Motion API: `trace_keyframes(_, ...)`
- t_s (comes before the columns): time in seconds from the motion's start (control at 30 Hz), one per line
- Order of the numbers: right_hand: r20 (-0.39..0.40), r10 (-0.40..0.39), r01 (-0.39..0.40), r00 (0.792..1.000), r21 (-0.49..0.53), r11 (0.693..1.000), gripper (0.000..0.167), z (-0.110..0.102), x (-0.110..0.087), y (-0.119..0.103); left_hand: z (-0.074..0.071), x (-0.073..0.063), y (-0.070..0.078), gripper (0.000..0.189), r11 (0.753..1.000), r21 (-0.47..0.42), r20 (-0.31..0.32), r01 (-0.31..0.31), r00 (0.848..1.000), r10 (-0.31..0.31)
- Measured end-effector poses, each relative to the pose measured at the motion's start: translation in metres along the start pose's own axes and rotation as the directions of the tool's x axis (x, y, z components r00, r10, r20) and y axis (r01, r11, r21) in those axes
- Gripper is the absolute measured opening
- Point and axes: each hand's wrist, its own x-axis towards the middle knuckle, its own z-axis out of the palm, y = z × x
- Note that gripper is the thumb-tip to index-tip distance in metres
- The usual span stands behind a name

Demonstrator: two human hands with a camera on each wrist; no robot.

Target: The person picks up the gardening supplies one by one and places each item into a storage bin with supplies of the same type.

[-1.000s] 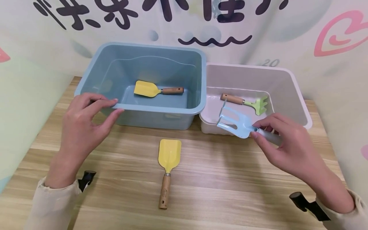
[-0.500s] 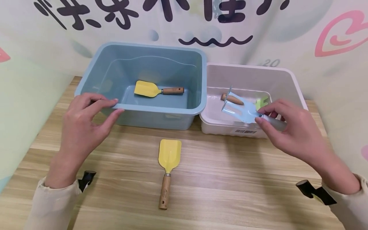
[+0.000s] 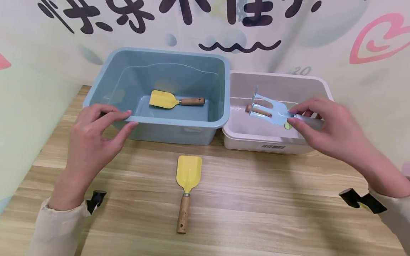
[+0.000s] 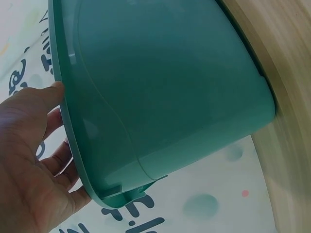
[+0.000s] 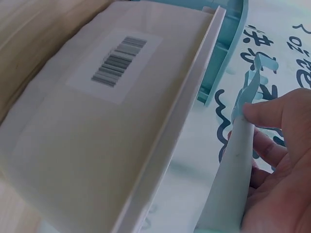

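Observation:
At the front rim of the blue bin (image 3: pixel 179 122), my left hand (image 3: pixel 97 137) grips the edge between thumb and fingers. A yellow shovel (image 3: pixel 163 99) with a wooden handle lies inside that bin. My right hand (image 3: pixel 323 122) pinches a light-blue hand rake (image 3: pixel 273 112) near the neck of its pale handle (image 5: pixel 231 179). Its bent prongs point left, over the pale pink-grey bin (image 3: pixel 256 138). Below it in that bin lies a green hand rake (image 3: pixel 288 125), mostly hidden behind the held one; part of its wooden handle shows between the prongs.
A second yellow shovel (image 3: pixel 188 174) lies on the wooden table (image 3: pixel 256 213), its handle toward me. The two bins stand side by side before a printed cloth backdrop (image 3: pixel 304 42). A barcode label (image 5: pixel 119 63) is on the pale bin's outer front wall.
My right hand has carried the light-blue hand rake away from me and slightly right, from over the pale bin's front edge to farther over its interior. My left hand stays on the blue rim.

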Motion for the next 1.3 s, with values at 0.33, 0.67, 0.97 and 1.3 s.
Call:
trace_keyframes(0.33,0.085,0.056,-0.052,0.995,-0.047,0.998,0.021,-0.010,0.021,0.013,0.001,0.000,0.002,0.028,1.000,-0.014,-0.003,-0.001,1.000,0.001)
trace_keyframes(0.67,0.171,0.052,-0.045,0.984,-0.047,0.998,0.024,-0.016,0.041,0.025,0.001,0.001,0.000,0.031,1.000,-0.012,-0.012,-0.020,1.000,0.020)
trace_keyframes(0.97,0.215,0.016,-0.001,0.976,-0.071,0.998,0.022,-0.018,0.056,0.038,0.002,0.001,0.001,0.030,1.000,-0.016,-0.011,-0.017,1.000,0.017)
trace_keyframes(1.3,0.225,-0.013,0.021,0.974,-0.037,0.999,0.021,-0.018,0.073,0.056,0.004,0.001,0.000,0.050,1.000,-0.014,-0.021,-0.018,1.000,0.018)
